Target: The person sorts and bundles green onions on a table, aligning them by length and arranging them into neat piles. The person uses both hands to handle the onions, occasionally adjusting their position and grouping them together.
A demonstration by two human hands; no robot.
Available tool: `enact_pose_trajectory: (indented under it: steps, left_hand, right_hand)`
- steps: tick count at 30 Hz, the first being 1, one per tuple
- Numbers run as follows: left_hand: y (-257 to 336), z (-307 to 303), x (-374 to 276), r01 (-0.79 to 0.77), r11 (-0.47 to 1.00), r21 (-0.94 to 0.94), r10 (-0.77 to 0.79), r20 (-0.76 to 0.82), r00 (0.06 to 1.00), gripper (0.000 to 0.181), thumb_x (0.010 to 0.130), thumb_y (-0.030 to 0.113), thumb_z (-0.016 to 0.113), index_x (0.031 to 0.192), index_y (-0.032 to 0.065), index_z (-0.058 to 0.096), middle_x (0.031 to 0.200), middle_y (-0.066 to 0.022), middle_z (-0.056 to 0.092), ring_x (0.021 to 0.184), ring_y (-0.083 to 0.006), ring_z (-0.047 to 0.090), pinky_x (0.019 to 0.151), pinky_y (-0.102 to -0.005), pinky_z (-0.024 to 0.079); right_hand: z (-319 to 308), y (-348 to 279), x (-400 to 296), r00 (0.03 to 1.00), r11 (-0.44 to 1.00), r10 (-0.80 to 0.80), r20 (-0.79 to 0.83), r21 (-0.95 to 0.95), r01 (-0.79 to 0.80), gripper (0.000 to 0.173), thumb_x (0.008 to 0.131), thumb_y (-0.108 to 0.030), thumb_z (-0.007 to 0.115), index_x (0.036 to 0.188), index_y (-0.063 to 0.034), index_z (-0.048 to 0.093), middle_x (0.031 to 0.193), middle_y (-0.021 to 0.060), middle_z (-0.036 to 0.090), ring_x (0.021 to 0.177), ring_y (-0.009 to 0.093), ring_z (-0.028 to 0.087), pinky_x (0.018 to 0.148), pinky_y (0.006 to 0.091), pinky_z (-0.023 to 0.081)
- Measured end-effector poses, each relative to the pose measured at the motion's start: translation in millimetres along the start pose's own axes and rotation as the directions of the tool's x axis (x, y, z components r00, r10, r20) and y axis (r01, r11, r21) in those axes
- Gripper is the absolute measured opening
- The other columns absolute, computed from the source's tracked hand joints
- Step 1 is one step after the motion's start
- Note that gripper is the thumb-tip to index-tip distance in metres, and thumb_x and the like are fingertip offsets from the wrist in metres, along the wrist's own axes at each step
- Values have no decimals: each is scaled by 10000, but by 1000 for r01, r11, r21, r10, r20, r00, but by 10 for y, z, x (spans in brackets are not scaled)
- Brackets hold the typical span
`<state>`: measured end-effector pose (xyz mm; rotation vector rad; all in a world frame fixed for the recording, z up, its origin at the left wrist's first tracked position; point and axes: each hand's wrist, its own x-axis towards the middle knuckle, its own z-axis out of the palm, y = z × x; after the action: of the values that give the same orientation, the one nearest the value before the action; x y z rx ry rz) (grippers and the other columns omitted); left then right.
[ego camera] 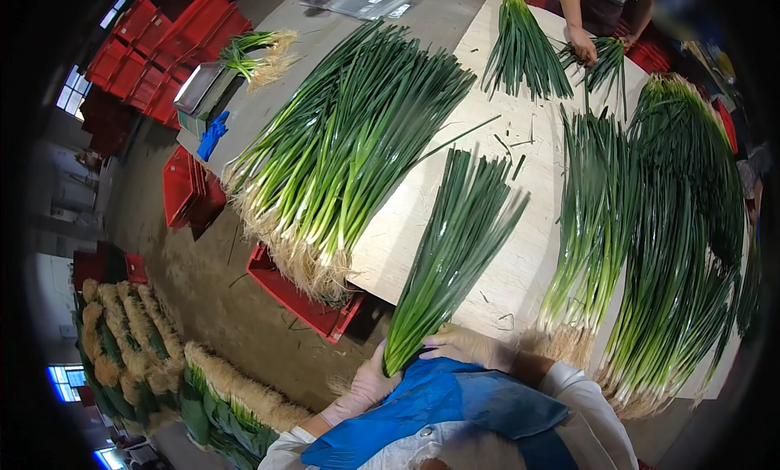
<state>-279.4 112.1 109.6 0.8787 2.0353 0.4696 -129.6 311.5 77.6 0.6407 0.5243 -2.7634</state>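
Observation:
A bunch of green onions lies with its leaves on the pale plywood table and its lower stalks at my body. My left hand, in a thin whitish glove, is closed around the lower stalks. At the right side of the same stalks is my right hand, also gloved, its fingertips by the bunch; its exact hold is partly hidden. The roots of this bunch are out of sight behind my left hand and the blue apron. To the left lies a large pile of green onions, roots over the table edge.
More green onions and a bigger heap lie at right. Across the table, a co-worker's hands handle leaves near another bunch. A red crate stands below the edge; rooted bundles are at lower left.

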Motion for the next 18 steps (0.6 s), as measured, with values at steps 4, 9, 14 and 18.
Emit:
enact_pose_trajectory:
  steps: [4, 9, 14, 18]
  left_hand:
    - [130, -112, -149, -183, 981, 64, 181, 31, 983, 844, 770, 220, 690, 1484, 109, 252, 978, -268, 640, 855, -415, 646, 740, -475, 520]
    - [258, -326, -282, -304, 915, 267, 299, 60, 952, 889, 760, 218, 699, 1494, 58, 224, 965, -220, 619, 786, -384, 637, 711, -463, 513]
    - [451, -759, -224, -389, 844, 370, 409, 26, 912, 906, 757, 221, 709, 1501, 62, 215, 957, -172, 601, 808, -339, 632, 722, -429, 509]
    - [666, -1237, -24, -435, 807, 400, 478, -9, 878, 933, 710, 114, 726, 1494, 54, 225, 1063, -184, 611, 905, -354, 636, 771, -409, 521]
  right_hand:
    - [128, -20, -89, 985, 867, 97, 142, 474, -154, 467, 919, -92, 558, 1360, 17, 451, 1363, 138, 517, 1289, 285, 447, 1135, 438, 290]
    - [524, -228, -256, 983, 874, 28, 183, 474, -113, 574, 894, -142, 554, 1422, -22, 363, 1409, 172, 468, 1286, 328, 453, 1113, 456, 317]
    - [702, -400, -159, 977, 904, -169, 132, 415, 101, 792, 796, -29, 610, 1499, -63, 246, 1438, 115, 437, 1341, 273, 388, 1161, 429, 240]
    - [929, -786, -22, 920, 925, -349, 180, 223, 307, 775, 801, -31, 628, 1492, -44, 278, 1415, 109, 465, 1335, 226, 392, 1161, 388, 239]
